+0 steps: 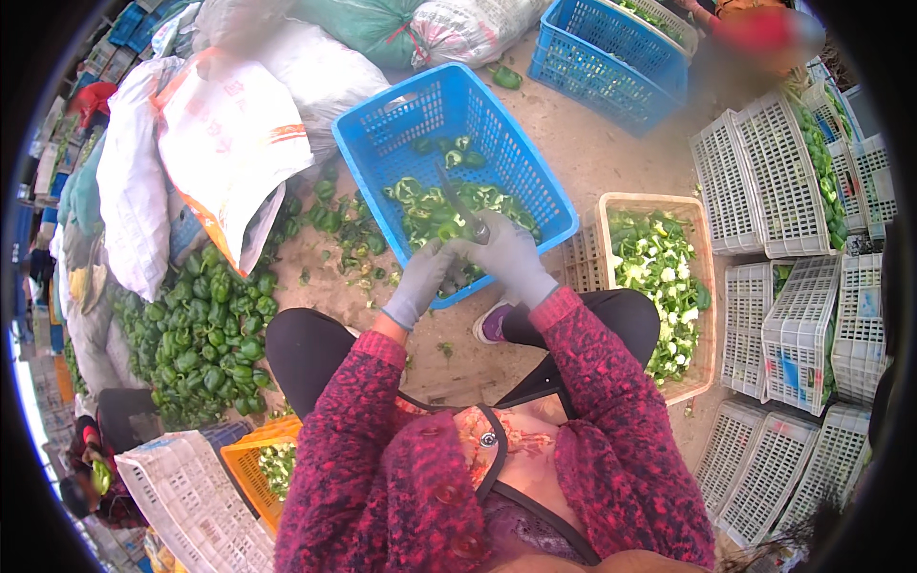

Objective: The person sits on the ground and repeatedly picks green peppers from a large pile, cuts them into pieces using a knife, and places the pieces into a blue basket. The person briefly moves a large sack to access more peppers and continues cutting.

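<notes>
My right hand [508, 256], in a grey glove, is closed on a knife [455, 198], its blade angled up and to the left over the blue crate [557, 207]. My left hand [420, 279], also gloved, is closed just beside it at the crate's near-left part; what its fingers hold is too hidden to name, with green pepper bits around them. Cut green peppers [411, 196] lie inside the crate. A beige crate [705, 344] of pale cores and green scraps [650, 306] stands to my right.
Whole green peppers [205, 334] are heaped at left below white sacks [229, 134]. An orange crate [244, 463] sits behind at lower left. White crates [764, 181] are stacked along the right; another blue crate [602, 76] is farther ahead. Other people [769, 38] work at the edges.
</notes>
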`<state>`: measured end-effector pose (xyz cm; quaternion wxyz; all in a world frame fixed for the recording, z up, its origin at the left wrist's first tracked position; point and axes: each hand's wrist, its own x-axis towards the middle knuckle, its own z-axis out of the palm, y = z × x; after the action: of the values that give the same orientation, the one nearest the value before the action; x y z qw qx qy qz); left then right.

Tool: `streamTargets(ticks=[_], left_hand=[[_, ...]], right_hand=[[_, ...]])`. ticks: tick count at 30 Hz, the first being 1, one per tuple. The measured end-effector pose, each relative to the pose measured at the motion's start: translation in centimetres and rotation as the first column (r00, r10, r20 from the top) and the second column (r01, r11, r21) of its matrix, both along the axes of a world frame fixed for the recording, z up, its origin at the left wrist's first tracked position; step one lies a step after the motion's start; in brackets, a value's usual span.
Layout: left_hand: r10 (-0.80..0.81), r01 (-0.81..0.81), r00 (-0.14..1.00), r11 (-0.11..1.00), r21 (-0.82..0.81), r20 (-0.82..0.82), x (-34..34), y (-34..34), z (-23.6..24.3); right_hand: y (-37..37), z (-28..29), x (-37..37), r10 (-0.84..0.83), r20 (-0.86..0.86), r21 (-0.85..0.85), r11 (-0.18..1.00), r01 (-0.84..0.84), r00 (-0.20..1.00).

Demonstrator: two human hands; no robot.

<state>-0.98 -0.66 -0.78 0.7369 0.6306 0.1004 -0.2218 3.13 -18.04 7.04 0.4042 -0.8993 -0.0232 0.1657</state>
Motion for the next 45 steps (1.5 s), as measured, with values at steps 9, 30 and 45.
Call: streamTargets(ticks=[9,30,45], left_hand=[[0.142,-0.142,0.99,0.988,-0.064,0.009,-0.2,-3.0,-0.4],[-0.116,0.102,0.99,0.981,0.167,0.077,2.2,-1.9,1.4],[0.352,-0.353,0.935,0.917,-0.185,-0.04,0.1,-3.2,-3.5]], right_hand=[[-2.1,-3.9,0.1,-0.113,-0.453,0.603,0.691,0.398,0.884],[-1.9,-3.7,0.1,-0.229,-0.319,0.636,0.668,0.387,0.92],[-1.5,-8.0,1.0,-0.246,-0.729,0.645,0.065,0.761,0.639]])
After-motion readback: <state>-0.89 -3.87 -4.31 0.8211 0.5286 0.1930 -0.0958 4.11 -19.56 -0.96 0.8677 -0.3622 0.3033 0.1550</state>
